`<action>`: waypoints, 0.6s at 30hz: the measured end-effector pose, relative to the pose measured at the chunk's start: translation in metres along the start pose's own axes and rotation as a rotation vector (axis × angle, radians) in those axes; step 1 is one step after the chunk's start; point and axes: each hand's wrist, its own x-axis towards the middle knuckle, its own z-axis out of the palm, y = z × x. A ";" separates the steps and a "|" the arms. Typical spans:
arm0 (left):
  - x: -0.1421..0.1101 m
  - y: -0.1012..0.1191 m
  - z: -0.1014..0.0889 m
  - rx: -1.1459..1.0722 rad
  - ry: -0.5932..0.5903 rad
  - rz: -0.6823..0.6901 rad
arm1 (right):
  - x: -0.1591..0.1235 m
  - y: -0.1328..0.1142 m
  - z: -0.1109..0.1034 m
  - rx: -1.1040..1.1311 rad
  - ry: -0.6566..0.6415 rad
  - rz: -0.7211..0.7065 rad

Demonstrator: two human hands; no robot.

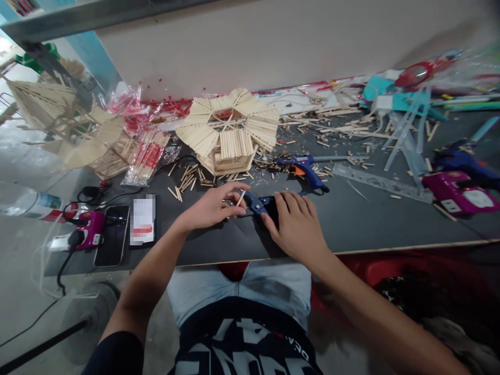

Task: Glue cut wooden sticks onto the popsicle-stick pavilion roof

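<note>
Between its thumb and fingers, my left hand [216,205] pinches a short wooden stick [241,198]. The stick is beside the jaws of a dark blue hand cutter [255,203], whose grips run under my right hand [297,221]. That right hand is wrapped round the cutter's handles, low over the table. Just beyond my hands stands a model built of wooden sticks [236,143], with fanned panels in a ring. Several cut stick pieces [187,179] lie loose to its left. A blue glue gun [307,169] with an orange trigger rests on its side to the right.
Bagged sticks [146,156] and a second stick model [105,140] stand at left, near a phone [112,235] and a purple power socket [89,229]. At right lie a clear ruler [383,183], another purple socket [459,192] and glue sticks [404,138]. The dark table's front edge [390,248] is close to me.
</note>
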 end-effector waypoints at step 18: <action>0.009 -0.015 0.000 -0.100 0.259 0.128 | 0.118 -0.008 -0.031 1.031 0.005 -0.376</action>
